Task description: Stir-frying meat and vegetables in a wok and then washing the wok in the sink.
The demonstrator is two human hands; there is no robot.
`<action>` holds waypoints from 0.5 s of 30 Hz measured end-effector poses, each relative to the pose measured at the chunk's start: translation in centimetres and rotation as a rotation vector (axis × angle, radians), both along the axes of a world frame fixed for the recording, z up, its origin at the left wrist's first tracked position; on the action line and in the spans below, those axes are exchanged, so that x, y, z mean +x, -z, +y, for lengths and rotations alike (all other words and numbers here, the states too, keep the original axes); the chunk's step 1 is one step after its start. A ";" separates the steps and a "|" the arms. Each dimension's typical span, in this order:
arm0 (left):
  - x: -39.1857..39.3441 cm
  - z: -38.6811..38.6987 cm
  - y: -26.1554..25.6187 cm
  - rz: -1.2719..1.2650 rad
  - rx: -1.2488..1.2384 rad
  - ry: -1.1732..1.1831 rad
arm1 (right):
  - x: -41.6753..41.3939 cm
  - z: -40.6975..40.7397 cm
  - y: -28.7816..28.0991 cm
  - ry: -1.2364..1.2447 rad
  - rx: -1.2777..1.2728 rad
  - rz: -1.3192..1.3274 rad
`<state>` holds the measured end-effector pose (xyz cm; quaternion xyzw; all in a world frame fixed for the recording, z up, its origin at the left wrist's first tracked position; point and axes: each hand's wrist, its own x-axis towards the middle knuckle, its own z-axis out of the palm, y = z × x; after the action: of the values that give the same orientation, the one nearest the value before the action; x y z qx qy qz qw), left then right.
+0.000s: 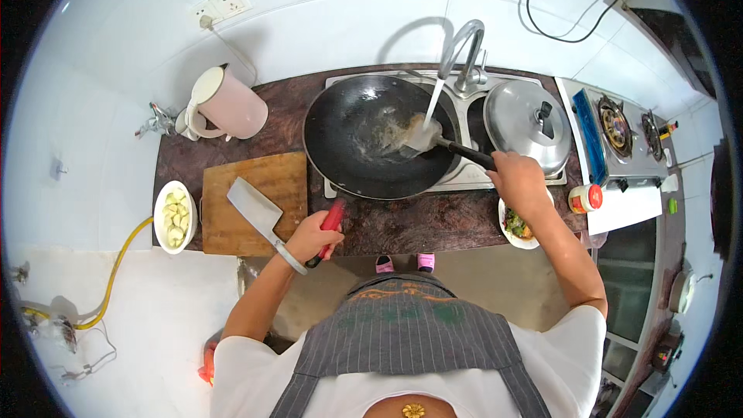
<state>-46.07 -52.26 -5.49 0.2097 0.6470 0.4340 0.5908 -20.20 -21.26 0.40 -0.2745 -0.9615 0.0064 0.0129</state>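
Observation:
A large black wok (pixel 354 145) rests over the sink, with some water in its bottom. My left hand (pixel 315 235) is closed around its red and black handle (pixel 333 216) at the counter's front edge. In my right hand (pixel 518 180) is the black handle of a metal wok spatula (pixel 423 138). Its blade sits inside the wok, under the stream of water from the curved chrome faucet (pixel 477 38). Beside my left wrist a cleaver (pixel 254 204) lies on a wooden cutting board (pixel 226 232). A domed metal lid (pixel 516 122) is just beyond my right hand.
A white bowl of peeled garlic cloves (pixel 176 217) and a pink electric kettle (pixel 241 107) stand at left. Under my right forearm is a dish of food (pixel 514 232), next to a red-lidded jar (pixel 585 198). The gas stove (pixel 630 154) is farther right.

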 end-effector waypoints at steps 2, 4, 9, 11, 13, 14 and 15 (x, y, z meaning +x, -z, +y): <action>0.0 -0.2 0.0 0.092 -0.007 -0.069 | -0.3 -0.3 0.4 -0.004 -0.021 0.040; -0.4 0.3 0.1 0.127 -0.016 -0.076 | -0.6 -0.3 0.9 -0.023 -0.039 0.076; -1.6 2.7 -2.0 0.331 -0.063 -0.036 | 0.2 0.3 3.6 0.008 -0.108 0.159; -2.0 3.4 -3.7 0.361 -0.110 -0.040 | 0.6 0.1 4.1 0.040 -0.203 0.177; -2.5 4.2 -5.0 0.405 -0.168 -0.005 | 1.2 -0.3 4.9 0.078 -0.298 0.196; -2.5 4.6 -5.9 0.446 -0.191 0.012 | 1.5 -0.7 5.8 0.104 -0.341 0.248; -2.6 4.9 -6.6 0.457 -0.200 0.014 | 1.6 -0.8 6.4 0.126 -0.386 0.301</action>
<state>-48.63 -47.35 1.09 0.2471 0.8022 0.3050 0.4500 -18.65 -22.09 -5.97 -0.3272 -0.9107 0.2296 0.1037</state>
